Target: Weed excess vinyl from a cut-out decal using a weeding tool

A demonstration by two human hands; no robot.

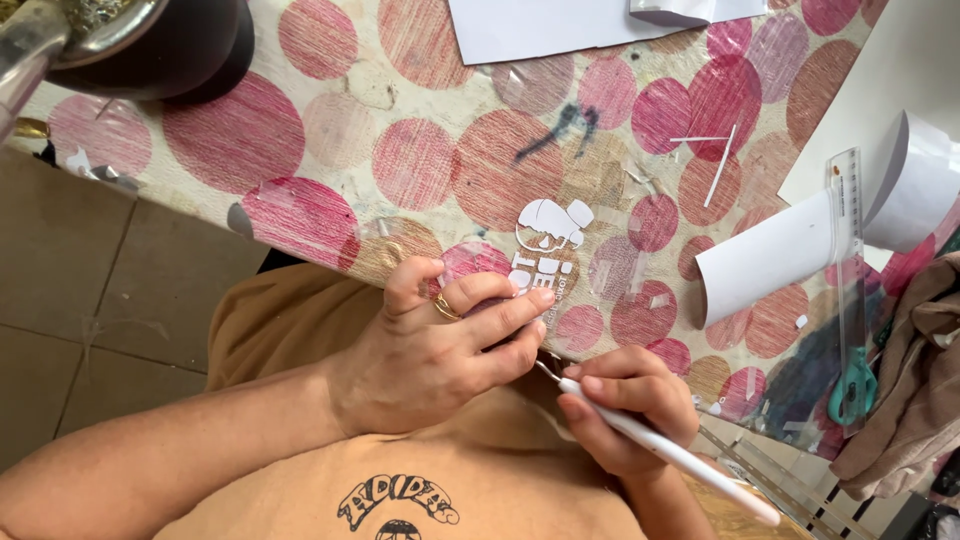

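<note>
My left hand (pixel 440 345), with a gold ring on one finger, presses down on a clear sheet bearing a white cut-out sticker design (pixel 548 240) at the near edge of the table. My right hand (pixel 625 400) grips a thin white pen-like weeding tool (pixel 680 455); its metal tip points at the sheet's edge just under my left fingertips. The sheet lies on a tablecloth (pixel 440 160) printed with pink and red circles.
A curled white paper roll (pixel 775 255) and a clear ruler (pixel 850 240) lie to the right, with teal-handled scissors (pixel 852 388) below. White paper sheets (pixel 560 25) sit at the top. A dark round vessel (pixel 160 45) stands top left. Crumpled cloth (pixel 915 390) hangs at the right edge.
</note>
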